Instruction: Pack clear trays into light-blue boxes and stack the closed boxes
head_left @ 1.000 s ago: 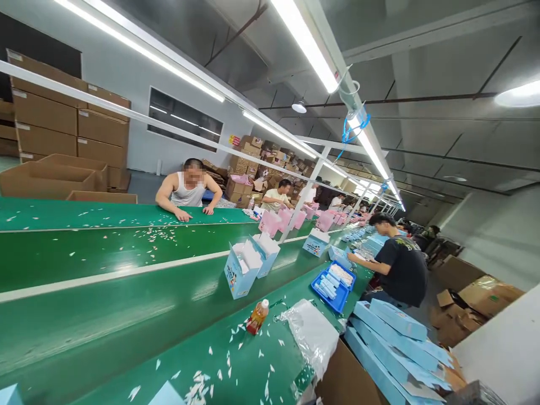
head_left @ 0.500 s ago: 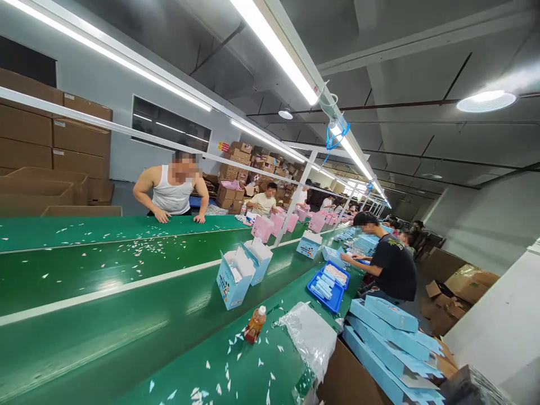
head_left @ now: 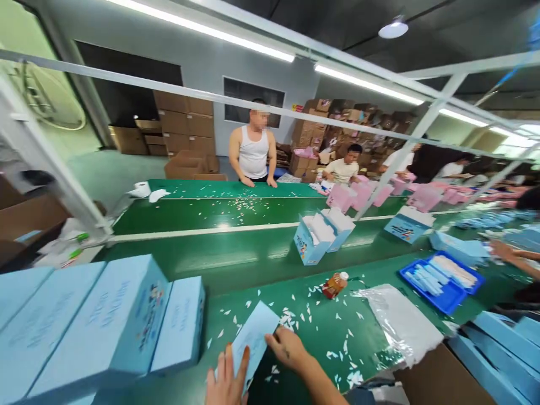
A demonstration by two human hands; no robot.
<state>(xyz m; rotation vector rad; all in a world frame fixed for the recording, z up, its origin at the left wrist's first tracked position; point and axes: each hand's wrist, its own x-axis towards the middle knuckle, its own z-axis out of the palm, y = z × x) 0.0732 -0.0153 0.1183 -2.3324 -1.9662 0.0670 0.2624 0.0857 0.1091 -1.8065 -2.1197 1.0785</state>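
A light blue carton piece (head_left: 260,326) with faint print lies tilted low in the middle of the head view, above the green bench. My right hand (head_left: 289,349) is closed on its right edge, thumb and fingers pinching it. Across its lower left part rest the fingers of my left hand (head_left: 228,374), stretched out and apart. The underside of the piece is hidden. To the left stands a row of light blue printed boxes (head_left: 122,315). White and pale blue paper scraps (head_left: 291,320) are scattered around the piece.
A drink bottle (head_left: 335,285), a plastic sheet (head_left: 400,320) and a blue tray (head_left: 447,301) lie to the right. Filled blue boxes (head_left: 314,239) stand on the green belt (head_left: 253,261). Flat blue cartons (head_left: 498,354) are stacked lower right. A person (head_left: 253,146) stands across the belt.
The view has swung left and down. My hands, the carton piece and the row of blue boxes have come into view. The bottle and tray now appear further right.
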